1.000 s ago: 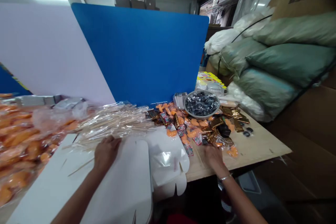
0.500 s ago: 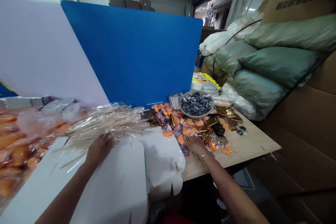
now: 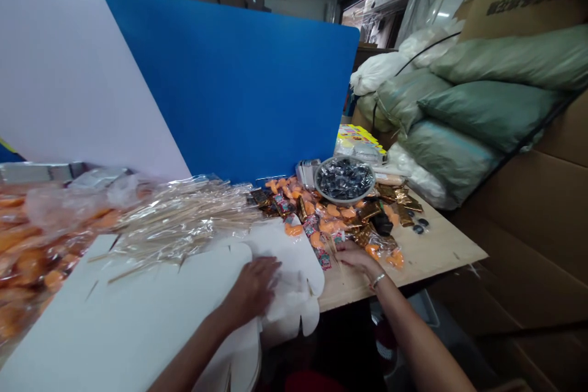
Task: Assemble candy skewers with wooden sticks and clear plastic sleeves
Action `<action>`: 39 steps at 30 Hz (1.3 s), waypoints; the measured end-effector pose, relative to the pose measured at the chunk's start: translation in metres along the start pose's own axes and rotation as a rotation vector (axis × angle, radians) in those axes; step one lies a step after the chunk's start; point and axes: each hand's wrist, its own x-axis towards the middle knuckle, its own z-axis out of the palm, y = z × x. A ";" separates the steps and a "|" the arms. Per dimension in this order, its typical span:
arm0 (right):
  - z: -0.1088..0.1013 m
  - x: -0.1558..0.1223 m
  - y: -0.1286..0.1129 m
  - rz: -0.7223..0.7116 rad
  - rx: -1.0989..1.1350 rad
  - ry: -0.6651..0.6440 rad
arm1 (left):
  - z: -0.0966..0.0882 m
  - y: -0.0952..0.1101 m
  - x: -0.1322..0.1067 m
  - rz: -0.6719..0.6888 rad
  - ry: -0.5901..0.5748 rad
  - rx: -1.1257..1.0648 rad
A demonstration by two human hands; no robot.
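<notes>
My left hand, slightly blurred, is over the stacked white card sheets with its fingers stretched to the right; nothing shows in it. My right hand is low over the wooden table in front of the packet pile. Its thumb and fingers close around a few thin wooden sticks, partly hidden by the hand. Red-patterned packets and wrapped orange pieces lie just beyond the fingertips. A large heap of wooden sticks in clear plastic sleeves is behind my left hand.
A grey bowl of wrapped black pieces stands behind brown-gold packets. Bagged orange items fill the far left. A blue panel rises behind the table. Green sacks and cartons stack up on the right.
My left hand has left the sleeved stick heap and moved right and nearer, over the white card. My right hand has shifted slightly right, beside the thin sticks.
</notes>
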 end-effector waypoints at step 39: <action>0.015 -0.037 -0.022 -0.183 0.350 -0.196 | 0.014 0.038 0.090 -0.301 0.066 -0.854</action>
